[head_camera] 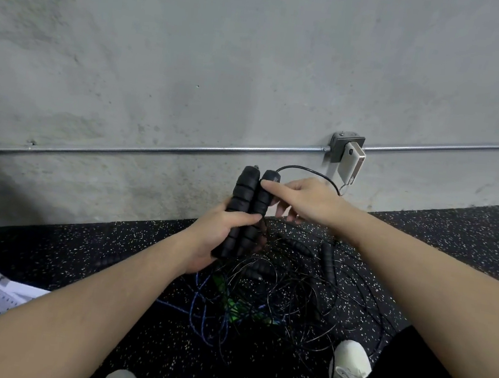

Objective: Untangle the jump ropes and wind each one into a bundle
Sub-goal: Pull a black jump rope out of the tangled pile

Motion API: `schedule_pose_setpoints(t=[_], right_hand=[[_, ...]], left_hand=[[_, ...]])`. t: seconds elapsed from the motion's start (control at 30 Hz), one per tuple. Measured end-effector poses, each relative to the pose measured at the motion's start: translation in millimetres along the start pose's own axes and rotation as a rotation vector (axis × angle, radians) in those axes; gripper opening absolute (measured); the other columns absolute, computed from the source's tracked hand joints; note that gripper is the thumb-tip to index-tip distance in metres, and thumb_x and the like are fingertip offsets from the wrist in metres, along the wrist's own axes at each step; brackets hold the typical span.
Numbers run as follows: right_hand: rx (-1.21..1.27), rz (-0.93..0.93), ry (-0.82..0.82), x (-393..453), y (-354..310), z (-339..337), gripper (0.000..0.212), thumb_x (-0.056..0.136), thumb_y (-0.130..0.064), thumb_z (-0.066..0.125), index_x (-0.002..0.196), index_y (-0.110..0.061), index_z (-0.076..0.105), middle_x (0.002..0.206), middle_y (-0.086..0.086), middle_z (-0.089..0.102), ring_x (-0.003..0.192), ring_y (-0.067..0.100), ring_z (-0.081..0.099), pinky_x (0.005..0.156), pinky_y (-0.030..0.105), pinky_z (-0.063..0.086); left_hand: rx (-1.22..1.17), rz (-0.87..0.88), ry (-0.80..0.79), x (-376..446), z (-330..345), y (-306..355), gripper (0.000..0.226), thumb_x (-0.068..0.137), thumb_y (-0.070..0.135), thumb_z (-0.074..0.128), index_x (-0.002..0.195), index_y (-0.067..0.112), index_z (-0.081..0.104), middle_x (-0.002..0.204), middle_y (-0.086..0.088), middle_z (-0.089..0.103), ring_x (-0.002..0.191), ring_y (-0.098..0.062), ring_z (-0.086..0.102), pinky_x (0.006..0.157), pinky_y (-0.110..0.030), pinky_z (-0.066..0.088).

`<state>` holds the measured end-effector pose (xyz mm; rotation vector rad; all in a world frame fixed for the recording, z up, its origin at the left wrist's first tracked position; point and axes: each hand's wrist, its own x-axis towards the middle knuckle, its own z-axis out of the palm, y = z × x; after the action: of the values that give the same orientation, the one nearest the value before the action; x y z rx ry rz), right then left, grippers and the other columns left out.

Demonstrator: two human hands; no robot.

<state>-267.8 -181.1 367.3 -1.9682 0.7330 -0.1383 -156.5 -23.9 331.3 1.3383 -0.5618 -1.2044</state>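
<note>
The left hand is clenched around two black ribbed handles, held upright side by side above the speckled rubber floor, near its edge along the concrete wall. The right hand pinches the top of the right-hand handle with thumb and forefinger, where a thin black cord arcs out and passes behind that hand. Below, the tangle of ropes, black cords mixed with a blue cord and a green one, lies on the floor just beyond a white shoe, with more black handles buried in it. The likely trouble is winding too soon: if the held cord still threads through other loops, pulling tightens knots and drags the whole heap, or it snags underfoot.
</note>
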Motion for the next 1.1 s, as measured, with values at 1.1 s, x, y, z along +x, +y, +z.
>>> schedule_pose_setpoints(t=[1.1], right_hand=[[-0.192, -0.183, 0.146, 17.5, -5.5, 8.9, 0.052, 0.099, -0.053, 0.051, 0.062, -0.022, 0.031, 0.049, -0.012, 0.022, 0.045, 0.006, 0.026, 0.047, 0.023, 0.023]], left_hand=[[-0.143, -0.119, -0.193, -24.7, -33.6, 10.4, 0.053, 0.092, 0.033, 0.042, 0.133, 0.003, 0.060, 0.119, -0.028, 0.067, 0.076, -0.031, 0.063, 0.065, -0.036, 0.052]])
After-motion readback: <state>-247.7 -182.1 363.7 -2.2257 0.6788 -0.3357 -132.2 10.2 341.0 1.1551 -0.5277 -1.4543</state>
